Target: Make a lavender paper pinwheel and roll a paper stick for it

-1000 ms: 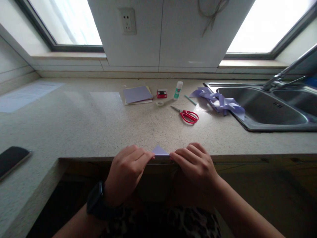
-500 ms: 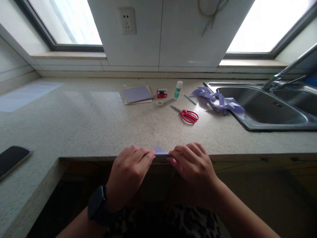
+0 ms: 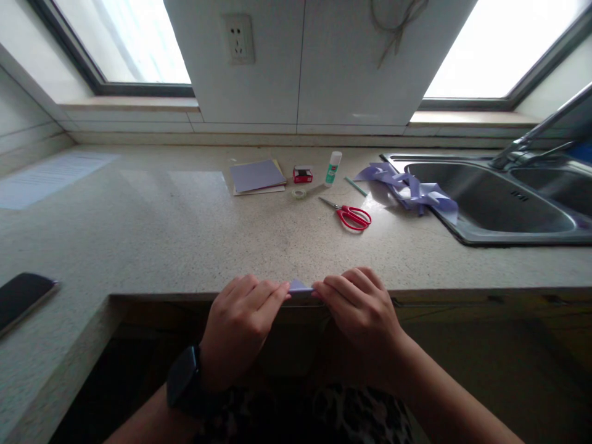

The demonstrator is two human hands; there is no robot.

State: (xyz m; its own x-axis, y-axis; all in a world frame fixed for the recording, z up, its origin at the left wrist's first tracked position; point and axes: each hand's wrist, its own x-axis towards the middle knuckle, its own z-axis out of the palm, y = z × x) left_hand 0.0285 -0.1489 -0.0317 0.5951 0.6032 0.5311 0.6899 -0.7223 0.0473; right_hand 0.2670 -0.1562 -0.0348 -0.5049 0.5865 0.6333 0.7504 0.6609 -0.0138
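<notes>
Between my two hands, at the counter's front edge, is a sheet of light purple paper rolled into a thin tube. A small triangular corner of it still sticks up on the far side. My left hand, with a dark watch on the wrist, pinches the roll's left part. The fingers of my right hand are closed on its right part. Both ends of the roll are hidden under my fingers. Beyond my hands lie red-handled scissors, pointing left.
On the counter stand a glue stick and a red box. Near them lie a tape roll, a paper stack and a green stick. Purple paper pinwheels overlap the sink. A phone is left.
The paper's raised corner shows smaller than before, as the roll has taken in more of it. My hands have barely shifted and keep their grip.
</notes>
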